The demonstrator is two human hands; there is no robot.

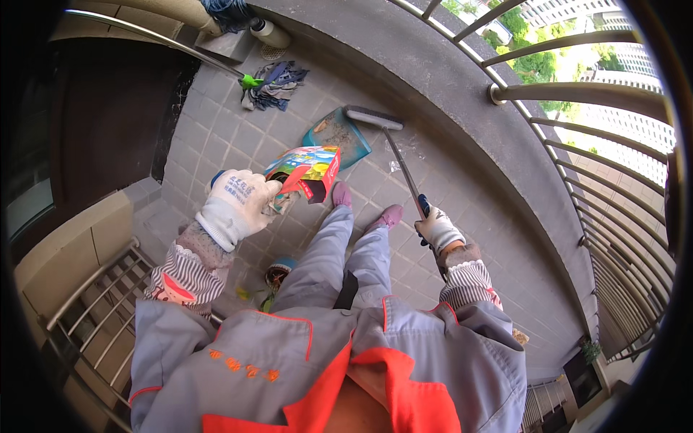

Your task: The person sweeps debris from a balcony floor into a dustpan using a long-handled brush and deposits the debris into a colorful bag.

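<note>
My left hand point(236, 203), in a white work glove bearing print, grips the near end of a colourful cardboard box point(316, 165). The box is open at this end, and crumpled pale material point(286, 201) shows by my fingers. Behind it on the tiles lies a teal dustpan point(346, 139) with dirt in it, partly hidden by the box. My right hand point(439, 228), also gloved, is closed around the broom's handle point(403, 162). The broom head point(373, 117) rests on the floor against the dustpan's far right edge.
A strip mop point(275, 85) lies on the tiled floor point(216, 130), its metal pole leaning left. A bottle point(269, 33) stands by the low wall point(433, 103), under the metal railing point(547, 142). Clear scraps point(395, 165) lie right of the dustpan. A round container point(279, 270) sits by my left leg.
</note>
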